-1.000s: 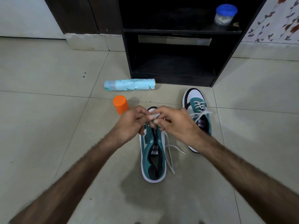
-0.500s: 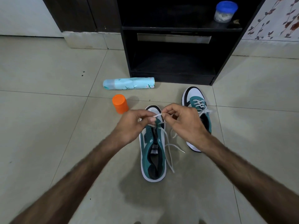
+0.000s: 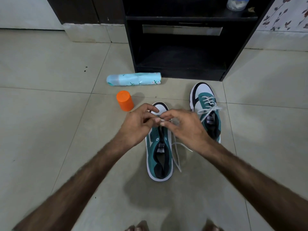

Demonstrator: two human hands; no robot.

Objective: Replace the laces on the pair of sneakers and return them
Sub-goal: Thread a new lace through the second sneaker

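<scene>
Reaching forward from the bottom corners, two bare forearms meet over the middle of a tiled floor (image 3: 50, 130). The left hand (image 3: 138, 124) and the right hand (image 3: 185, 127) come together above the toe of the nearer sneaker (image 3: 159, 155), fingertips nearly touching. Both hands have curled fingers and pinch a white lace (image 3: 177, 154) between thumb and fingertips; the pinched stretch is mostly hidden, and its loose end trails down onto the floor just beside the shoe's right edge.

Two sneakers are in view, both teal, white and black, toes pointing away. The nearer one has open eyelets along its tongue. The second sneaker (image 3: 206, 110) stands farther off to the right, laced with white laces whose ends splay outward; the right hand covers part of its heel.

One pale blue spray can (image 3: 134, 79) lies on its side ahead, and one orange cap (image 3: 125, 100) stands near it, left of the hands. Behind them sits one black shelf unit (image 3: 183, 22), with one clear jar (image 3: 236, 3) on its upper shelf. Toes show at the bottom edge.
</scene>
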